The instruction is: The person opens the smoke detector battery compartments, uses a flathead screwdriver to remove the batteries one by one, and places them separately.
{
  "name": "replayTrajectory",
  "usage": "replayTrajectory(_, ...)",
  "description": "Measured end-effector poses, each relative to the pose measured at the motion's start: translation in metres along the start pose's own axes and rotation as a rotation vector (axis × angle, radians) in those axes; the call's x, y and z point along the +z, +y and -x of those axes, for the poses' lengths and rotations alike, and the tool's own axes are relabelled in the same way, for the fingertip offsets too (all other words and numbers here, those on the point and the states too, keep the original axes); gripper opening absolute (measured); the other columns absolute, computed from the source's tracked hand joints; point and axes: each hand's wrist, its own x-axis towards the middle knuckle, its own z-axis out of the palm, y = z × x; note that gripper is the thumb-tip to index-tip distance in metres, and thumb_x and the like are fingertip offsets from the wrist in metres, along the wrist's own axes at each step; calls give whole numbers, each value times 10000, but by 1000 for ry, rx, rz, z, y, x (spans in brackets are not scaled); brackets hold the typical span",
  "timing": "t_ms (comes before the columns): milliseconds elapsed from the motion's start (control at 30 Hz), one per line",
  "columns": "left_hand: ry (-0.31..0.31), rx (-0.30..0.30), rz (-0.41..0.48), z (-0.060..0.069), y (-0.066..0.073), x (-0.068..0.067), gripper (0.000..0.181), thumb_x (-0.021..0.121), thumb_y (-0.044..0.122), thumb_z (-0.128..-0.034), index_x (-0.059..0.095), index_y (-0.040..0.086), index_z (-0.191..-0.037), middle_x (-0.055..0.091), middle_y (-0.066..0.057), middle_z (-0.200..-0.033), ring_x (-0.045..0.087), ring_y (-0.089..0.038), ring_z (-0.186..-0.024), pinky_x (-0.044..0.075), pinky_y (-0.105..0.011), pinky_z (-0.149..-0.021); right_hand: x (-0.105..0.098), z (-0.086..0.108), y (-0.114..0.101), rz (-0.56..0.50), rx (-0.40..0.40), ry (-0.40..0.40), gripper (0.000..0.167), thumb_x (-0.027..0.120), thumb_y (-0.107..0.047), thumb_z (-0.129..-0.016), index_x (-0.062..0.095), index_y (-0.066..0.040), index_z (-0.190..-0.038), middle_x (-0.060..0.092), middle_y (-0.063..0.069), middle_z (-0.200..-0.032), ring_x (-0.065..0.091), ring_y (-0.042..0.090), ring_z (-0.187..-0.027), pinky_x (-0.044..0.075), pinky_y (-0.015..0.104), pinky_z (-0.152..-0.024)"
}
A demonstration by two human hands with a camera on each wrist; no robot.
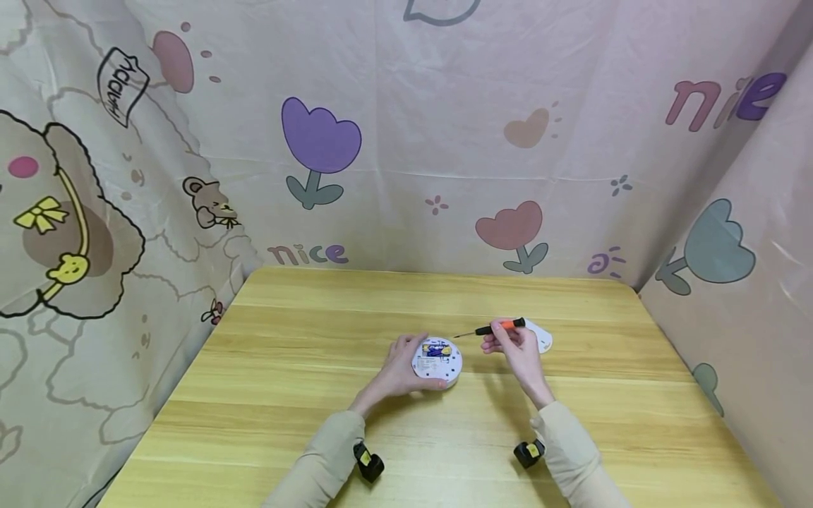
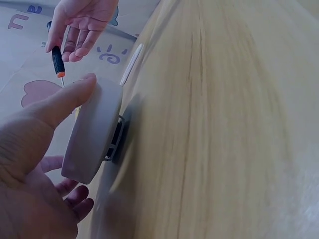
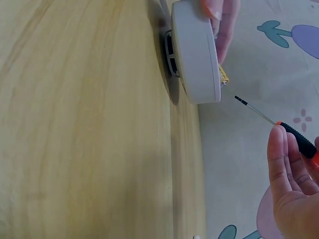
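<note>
A round white device [image 1: 437,367] is gripped at its rim by my left hand [image 1: 404,368], thumb on the near side and fingers on the far side. Its upper face has a compartment with blue and yellow parts. In the left wrist view the device [image 2: 94,132] shows its side, with a dark bracket beneath. My right hand [image 1: 519,353] pinches a black and orange screwdriver [image 1: 502,327], its tip pointing left toward the device. The right wrist view shows a gap between the screwdriver [image 3: 298,141] tip and the device [image 3: 196,55].
A white rounded cover [image 1: 541,337] lies on the wooden table [image 1: 444,296] behind my right hand. Printed curtains [image 1: 413,141] hang behind the table and at both sides. A black wrist camera [image 1: 368,463] is at the left sleeve, another [image 1: 528,453] at the right.
</note>
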Motion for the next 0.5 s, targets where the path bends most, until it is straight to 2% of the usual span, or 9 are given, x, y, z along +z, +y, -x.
replayTrajectory(267, -43, 41, 36, 0, -2, -4, 1069, 889, 384, -728, 308, 55, -1563, 366, -238, -1496, 367, -422, -1370, 372, -700, -1118, -2, 0, 0, 14, 11, -7, 345, 541, -140, -1042, 529, 191, -1139, 721, 5, -774, 705, 105, -663, 637, 250, -670)
replayTrajectory(500, -82, 81, 66, 1, -6, -9, 1011, 867, 332, -764, 312, 65, -1566, 339, -246, -1523, 352, -437, -1391, 345, -705, -1136, -3, 1, 0, 28, 7, -16, 249, 541, -140, -1041, 573, 102, -1090, 717, -44, -762, 708, 113, -664, 639, 253, -673)
